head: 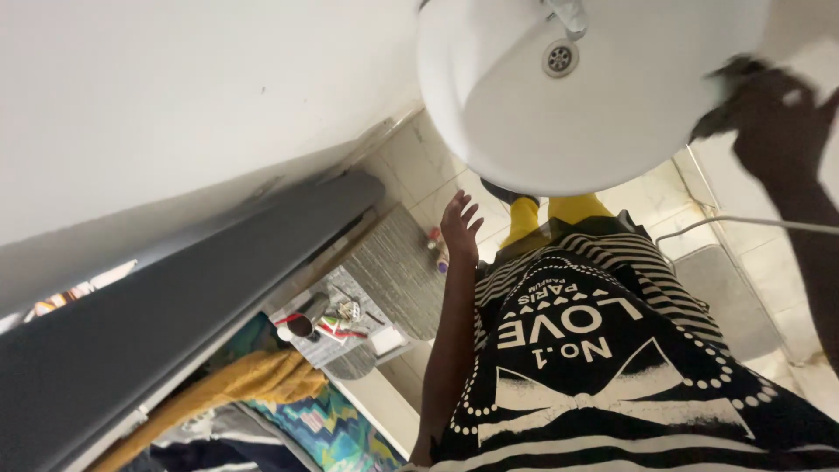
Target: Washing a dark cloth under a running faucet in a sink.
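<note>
hands (461, 223) (769, 109): two, one white sink (489, 105) between them.

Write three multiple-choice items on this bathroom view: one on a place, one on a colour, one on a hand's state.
1. Where is the right hand?
A. at the white basin's rim
B. on the floor
C. on the grey mat
2. What colour are the socks?
A. red
B. yellow
C. blue
3. How is the left hand?
A. fisted
B. holding a bottle
C. open, empty

A: it rests by the rim on a dark cloth.
B: both show yellow under the basin.
C: its fingers are spread in the air.
</note>
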